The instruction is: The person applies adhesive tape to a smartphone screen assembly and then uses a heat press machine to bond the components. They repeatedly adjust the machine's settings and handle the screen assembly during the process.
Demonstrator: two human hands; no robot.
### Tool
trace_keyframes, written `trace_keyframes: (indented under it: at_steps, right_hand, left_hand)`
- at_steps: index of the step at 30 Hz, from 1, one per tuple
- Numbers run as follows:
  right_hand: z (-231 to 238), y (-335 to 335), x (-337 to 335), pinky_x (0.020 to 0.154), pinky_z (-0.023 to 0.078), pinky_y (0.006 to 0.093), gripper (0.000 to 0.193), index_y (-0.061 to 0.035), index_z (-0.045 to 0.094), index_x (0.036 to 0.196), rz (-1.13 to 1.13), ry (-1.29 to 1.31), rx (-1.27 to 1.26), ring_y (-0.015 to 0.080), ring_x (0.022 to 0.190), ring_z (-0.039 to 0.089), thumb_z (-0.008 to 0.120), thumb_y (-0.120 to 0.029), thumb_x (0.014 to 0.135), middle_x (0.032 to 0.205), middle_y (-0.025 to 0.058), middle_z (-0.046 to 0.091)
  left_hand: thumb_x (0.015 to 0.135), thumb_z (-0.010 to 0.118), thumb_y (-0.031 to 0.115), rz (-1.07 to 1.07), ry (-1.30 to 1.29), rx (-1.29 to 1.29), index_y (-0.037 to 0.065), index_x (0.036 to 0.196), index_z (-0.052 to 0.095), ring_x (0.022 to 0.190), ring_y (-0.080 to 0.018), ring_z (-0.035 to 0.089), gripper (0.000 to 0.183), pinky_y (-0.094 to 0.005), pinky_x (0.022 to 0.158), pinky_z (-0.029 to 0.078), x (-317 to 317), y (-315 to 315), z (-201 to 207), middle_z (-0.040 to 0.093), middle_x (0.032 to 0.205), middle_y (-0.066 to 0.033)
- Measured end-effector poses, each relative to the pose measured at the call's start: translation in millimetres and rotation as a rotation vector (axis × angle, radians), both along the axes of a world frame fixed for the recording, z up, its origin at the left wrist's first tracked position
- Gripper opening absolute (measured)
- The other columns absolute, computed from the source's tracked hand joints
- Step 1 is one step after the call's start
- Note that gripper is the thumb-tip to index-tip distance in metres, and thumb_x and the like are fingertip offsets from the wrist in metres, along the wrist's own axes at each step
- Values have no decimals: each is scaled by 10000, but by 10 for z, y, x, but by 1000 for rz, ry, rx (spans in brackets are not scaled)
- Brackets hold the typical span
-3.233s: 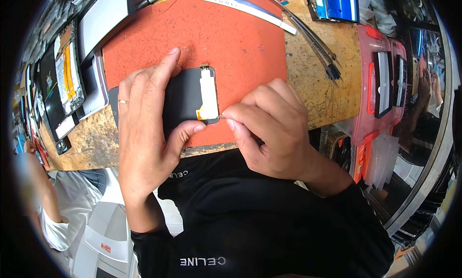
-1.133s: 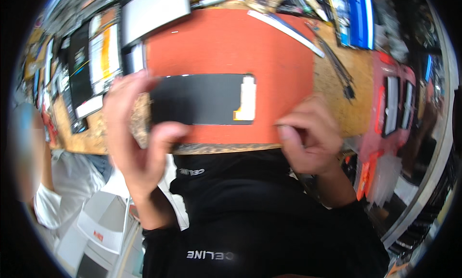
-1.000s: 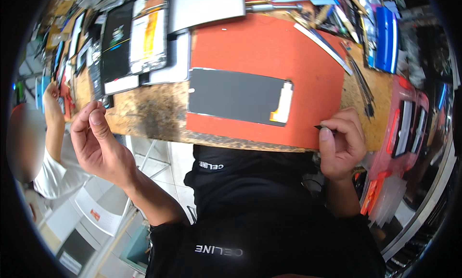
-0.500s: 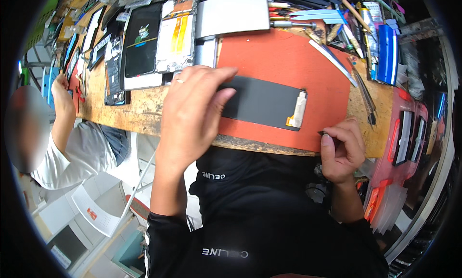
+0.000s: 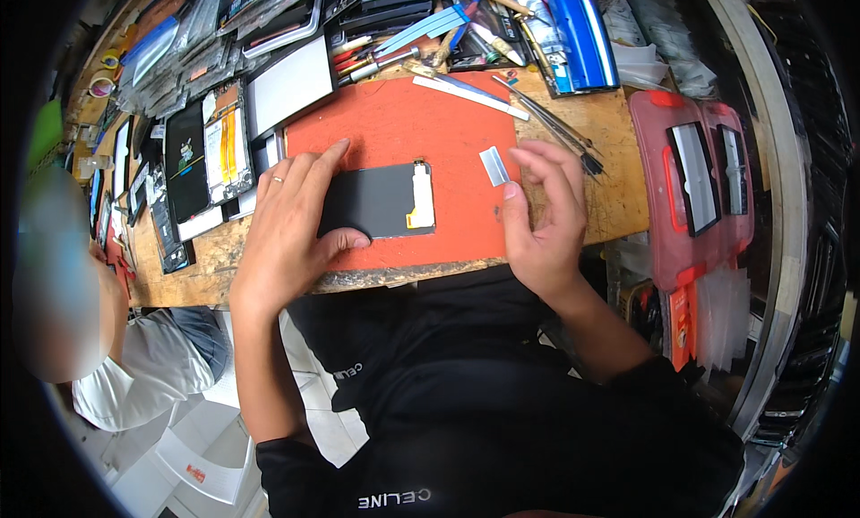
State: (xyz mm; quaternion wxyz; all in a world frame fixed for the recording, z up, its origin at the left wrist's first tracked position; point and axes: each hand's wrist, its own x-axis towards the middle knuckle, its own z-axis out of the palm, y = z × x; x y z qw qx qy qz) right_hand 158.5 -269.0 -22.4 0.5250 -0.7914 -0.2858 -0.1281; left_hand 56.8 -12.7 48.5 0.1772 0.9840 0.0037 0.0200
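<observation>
A flat, dark gray panel [image 5: 376, 195], like a phone screen, lies near the middle of the frame on a red mat [image 5: 394, 115]. The left hand [image 5: 291, 218] reaches over its left end with the fingers and thumb spread wide. The thumb lies at the panel's lower edge, and the fingers stretch across to its upper edge. I cannot tell whether the left hand is squeezing it or only resting there. A ring is on one finger. The right hand [image 5: 546, 227] is half open, right of the middle, with a clear gap between its thumb and first finger. A small silver piece [image 5: 494, 167] sits right by those two tips, and I cannot tell if they touch it. The panel looks smooth and flat. The hand hides its left end. A white strip [image 5: 422, 195] runs down its right end, with a little yellow patch [image 5: 412, 220] at the bottom. Above, near the top of the mat, is a long white stick [image 5: 470, 99]. At the upper right there is a shiny blue thing [image 5: 582, 38], and farther right a pink box [image 5: 658, 240]. An opened phone [image 5: 227, 151] with yellow bands lies at the upper left. In the lower left, another person has a white sleeve [image 5: 134, 392].
</observation>
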Motion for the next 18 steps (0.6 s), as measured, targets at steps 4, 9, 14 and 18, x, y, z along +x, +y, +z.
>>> trace_keyframes:
  at_steps: [4,9,14,18]
  right_hand:
    - [34,-27,-1,889,510,398,318,18,653,1124,51,-5,50,321,1049,620,654,88,813,1151,159,615]
    - [-30,-35,-18,766,527,360,264,13,651,1069,25,-66,123,285,878,645,666,76,813,1073,152,622]
    - [-81,-19,3,749,522,357,219,11,652,1034,15,-38,134,266,827,645,665,68,823,999,137,634]
    - [121,-2,-32,747,521,364,221,3,675,1082,57,10,112,269,841,655,686,-2,861,1032,140,656]
  left_hand:
    - [640,911,249,-52,122,-71,56,1398,537,1135,-345,517,867,-442,1009,379,142,65,81,572,1159,-126]
    - [649,930,246,-86,126,21,51,1284,589,1146,-363,494,746,-458,1004,387,139,80,63,514,1207,-134]
    - [633,944,215,-74,60,-138,33,1251,576,1036,-392,561,741,-435,971,441,81,63,24,615,1143,-181]
    - [785,837,80,-66,-93,-183,18,1075,613,946,-363,587,372,-422,873,464,29,97,80,651,1034,-158]
